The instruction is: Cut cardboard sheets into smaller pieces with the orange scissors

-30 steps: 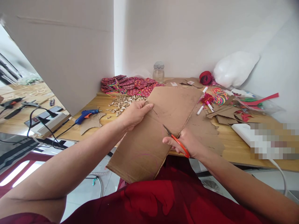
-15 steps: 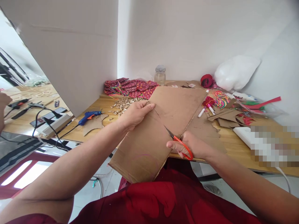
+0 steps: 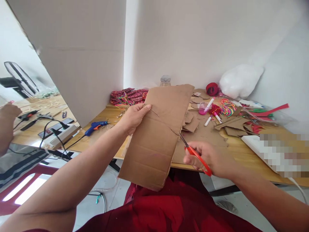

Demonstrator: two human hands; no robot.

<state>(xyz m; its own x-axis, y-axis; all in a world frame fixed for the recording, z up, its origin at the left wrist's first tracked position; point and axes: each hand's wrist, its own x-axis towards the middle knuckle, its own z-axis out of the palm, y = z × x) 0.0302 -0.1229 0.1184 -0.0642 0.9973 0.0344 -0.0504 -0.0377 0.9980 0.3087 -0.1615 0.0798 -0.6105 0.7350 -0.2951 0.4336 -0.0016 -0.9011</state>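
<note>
Cardboard sheet (image 3: 154,135) now tilts up off the table (image 3: 241,148); left hand (image 3: 132,117) grips its left edge, right hand (image 3: 212,159) clutches the red scissors (image 3: 194,153), blades at the right edge, cut line nearly across.

Left hand (image 3: 133,117) grips cardboard sheet (image 3: 154,135) at left edge, sheet tilted over table (image 3: 111,116) front edge. Right hand (image 3: 212,159) holds red scissors (image 3: 195,154), blades at sheet's right edge.
</note>
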